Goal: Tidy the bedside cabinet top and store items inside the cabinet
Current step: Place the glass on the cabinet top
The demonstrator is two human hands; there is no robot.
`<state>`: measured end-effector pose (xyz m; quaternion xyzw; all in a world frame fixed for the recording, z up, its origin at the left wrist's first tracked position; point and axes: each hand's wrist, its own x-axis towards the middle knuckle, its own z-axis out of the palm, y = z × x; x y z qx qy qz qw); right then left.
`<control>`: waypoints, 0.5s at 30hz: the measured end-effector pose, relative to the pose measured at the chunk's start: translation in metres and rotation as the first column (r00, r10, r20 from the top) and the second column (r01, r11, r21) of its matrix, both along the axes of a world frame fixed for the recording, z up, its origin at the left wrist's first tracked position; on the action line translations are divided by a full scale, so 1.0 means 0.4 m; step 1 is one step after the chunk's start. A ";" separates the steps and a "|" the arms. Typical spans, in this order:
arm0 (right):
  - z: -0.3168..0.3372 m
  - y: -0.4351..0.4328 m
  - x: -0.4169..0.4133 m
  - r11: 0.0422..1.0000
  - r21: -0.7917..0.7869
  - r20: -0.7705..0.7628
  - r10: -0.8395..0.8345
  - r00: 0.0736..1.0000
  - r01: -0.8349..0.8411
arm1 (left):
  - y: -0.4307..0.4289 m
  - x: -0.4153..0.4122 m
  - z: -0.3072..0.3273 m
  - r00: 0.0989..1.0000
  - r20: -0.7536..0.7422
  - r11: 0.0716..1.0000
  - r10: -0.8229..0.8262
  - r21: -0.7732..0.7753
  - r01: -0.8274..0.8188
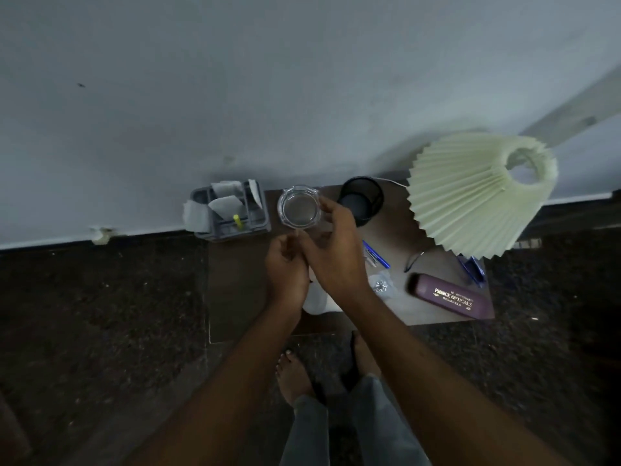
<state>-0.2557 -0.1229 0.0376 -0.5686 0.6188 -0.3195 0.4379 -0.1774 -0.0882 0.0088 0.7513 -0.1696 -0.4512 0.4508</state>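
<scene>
A clear round glass dish (pixel 298 207) is at the back left of the brown cabinet top (pixel 433 309). My right hand (pixel 334 253) grips its right rim with thumb and fingers. My left hand (pixel 287 269) is just below the dish, its fingers curled and pinched together by the near rim; whether it holds anything is unclear. Under my hands lies a white paper (pixel 317 299). On the top also lie blue pens (pixel 378 256), a crumpled clear wrapper (pixel 382 284), spectacles (pixel 414 261) and a purple spectacle case (pixel 447 295).
A black mesh cup (pixel 362 200) stands right of the dish. A cream pleated lampshade (pixel 477 196) overhangs the right of the top. A grey caddy (pixel 232 211) with papers sits left against the wall. A dark panel (pixel 235 290) lies left of the top. My feet (pixel 295 378) are below.
</scene>
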 end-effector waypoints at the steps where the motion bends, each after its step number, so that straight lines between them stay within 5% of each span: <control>1: 0.004 0.000 -0.016 1.000 -0.016 -0.010 -0.010 1.000 0.010 | -0.011 -0.013 0.003 1.000 -0.003 1.000 -0.024 -0.002 0.024; 7: 0.006 0.004 -0.107 0.994 -0.048 -0.051 -0.105 0.993 0.103 | -0.038 -0.074 0.011 0.991 -0.098 0.996 -0.086 -0.007 0.086; 15: -0.054 0.006 -0.176 0.969 0.173 -0.065 -0.170 0.983 0.178 | -0.056 -0.109 0.009 0.973 -0.184 0.980 -0.139 0.118 0.162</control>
